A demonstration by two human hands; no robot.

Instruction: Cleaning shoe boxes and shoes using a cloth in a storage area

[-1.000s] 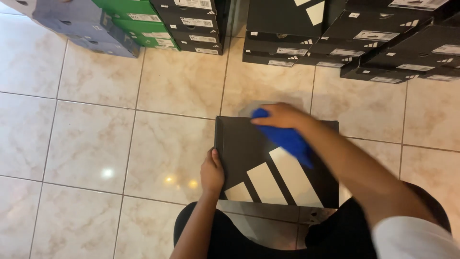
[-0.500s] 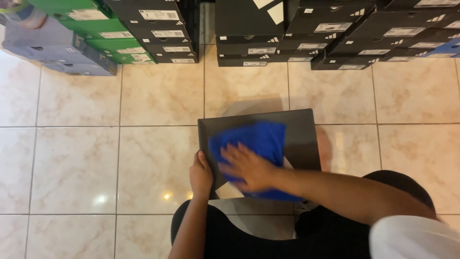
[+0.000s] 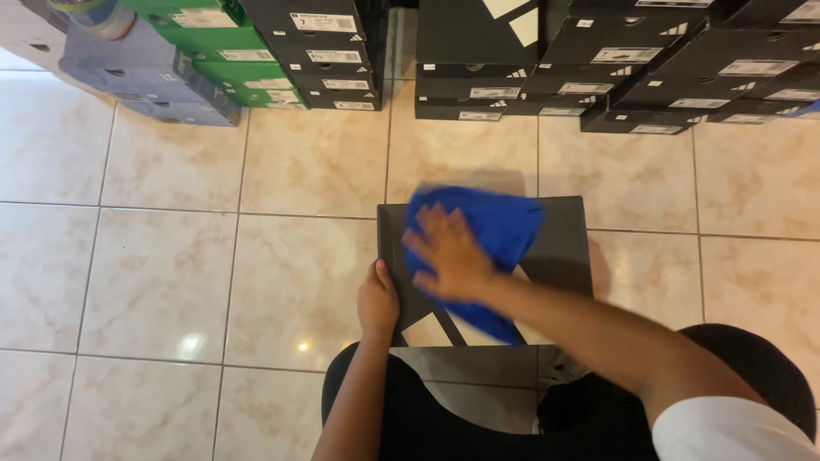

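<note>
My right hand [image 3: 450, 253] lies flat, fingers spread, pressing a blue cloth [image 3: 487, 235] on the black box lid [image 3: 559, 248] resting on my lap. My left hand [image 3: 377, 300] grips the lid's left edge.

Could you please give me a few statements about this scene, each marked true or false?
1. The right hand presses a blue cloth onto the black box. True.
2. The left hand is lifted clear of the box. False: it grips the box's left edge.
3. Stacked boxes stand on the tiled floor beyond the black box. True.
4. The cloth is red. False: it is blue.
5. Every stacked box is black. False: some at the upper left are green and grey-blue.
</note>
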